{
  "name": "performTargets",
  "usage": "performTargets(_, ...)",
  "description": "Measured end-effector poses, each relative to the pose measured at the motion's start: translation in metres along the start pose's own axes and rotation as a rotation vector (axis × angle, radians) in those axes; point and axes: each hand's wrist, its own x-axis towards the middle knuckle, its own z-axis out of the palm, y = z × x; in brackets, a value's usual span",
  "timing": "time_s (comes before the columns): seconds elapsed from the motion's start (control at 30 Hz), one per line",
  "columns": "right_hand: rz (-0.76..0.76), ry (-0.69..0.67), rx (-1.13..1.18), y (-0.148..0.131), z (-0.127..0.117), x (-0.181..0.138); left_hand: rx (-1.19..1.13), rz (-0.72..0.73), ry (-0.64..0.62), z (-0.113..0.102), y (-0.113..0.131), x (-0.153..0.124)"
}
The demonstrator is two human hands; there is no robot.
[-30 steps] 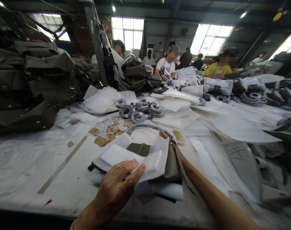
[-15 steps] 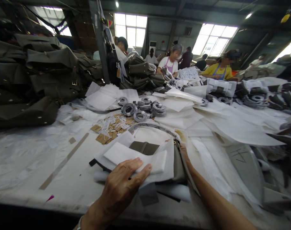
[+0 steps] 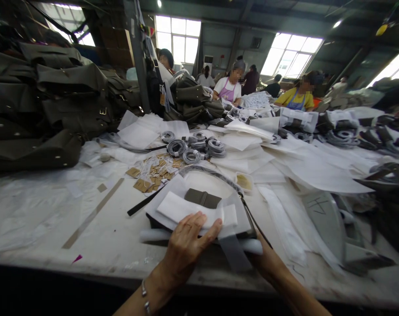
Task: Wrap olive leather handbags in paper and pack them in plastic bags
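An olive-grey handbag [image 3: 204, 198] lies on the table right in front of me, partly covered by white sheet wrapping. Its handle [image 3: 215, 171], wrapped in plastic, arches out at the far side. Across the bag's front rests a folded white foam pad [image 3: 176, 211]. My left hand [image 3: 188, 239] presses on that pad, its fingers stretched out. At the bag's right lower corner is my right hand [image 3: 263, 254], its fingers hidden behind the bag. A translucent strip [image 3: 234, 252] hangs over the near edge, above a pale roll [image 3: 153, 235] that sticks out under the bag.
Brown cardboard tags [image 3: 145, 184] with white strings and several coiled straps [image 3: 191, 156] lie beyond the bag. White sheets [image 3: 311, 162] spread to the right. Stacked olive bags [image 3: 64, 105] stand at the left. Co-workers [image 3: 229, 87] are across the table.
My right hand has moved down from the bag's upper right side to its lower right corner. The bag has turned slightly and the translucent strip now hangs at the right. My left hand stays on the pad.
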Motion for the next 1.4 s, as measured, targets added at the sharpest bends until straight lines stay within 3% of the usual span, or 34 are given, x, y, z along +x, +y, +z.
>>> performTargets(0.17,0.245,0.031,0.134,-0.002,0.020,-0.022,0.004,-0.029,-0.001,0.009,0.005,-0.001)
performTargets(0.3,0.318,0.036,0.240,-0.006,0.034,-0.038,0.016,-0.014,-0.008,0.015,0.009,-0.001)
performTargets(0.43,0.343,0.010,0.285,0.010,0.045,-0.052,0.028,0.029,-0.037,0.019,0.014,-0.008)
performTargets(0.5,0.352,-0.078,0.210,0.013,0.045,-0.063,0.035,0.067,-0.053,0.020,0.016,-0.011)
performTargets(0.63,0.416,-0.488,-0.123,-0.023,0.030,-0.088,0.057,0.135,-0.110,0.018,0.015,-0.014)
performTargets(0.7,0.275,-0.503,-0.261,-0.054,0.017,-0.092,0.067,0.164,-0.142,0.016,0.013,-0.013)
performTargets(0.8,-0.311,-0.236,-0.498,-0.087,0.000,-0.079,0.072,0.181,-0.184,0.013,0.013,-0.011)
performTargets(0.87,-0.686,-0.158,-0.726,-0.090,-0.007,-0.062,0.070,0.182,-0.192,0.012,0.013,-0.011)
performTargets(0.93,-0.899,-0.176,-0.936,-0.081,-0.009,-0.045,0.069,0.184,-0.187,0.012,0.013,-0.011)
performTargets(1.0,-1.003,-0.180,-1.040,-0.068,-0.008,-0.032,0.065,0.182,-0.196,0.011,0.013,-0.012)
performTargets(1.13,-1.162,-0.109,-0.987,-0.054,0.003,-0.024,0.004,0.145,-0.244,0.011,0.014,-0.013)
performTargets(1.3,-1.301,0.020,-0.902,-0.038,0.015,-0.026,-0.212,-0.032,-0.270,0.007,0.019,-0.009)
performTargets(1.4,-1.308,0.104,-0.804,-0.023,0.018,-0.030,-0.322,-0.115,-0.272,0.005,0.023,-0.004)
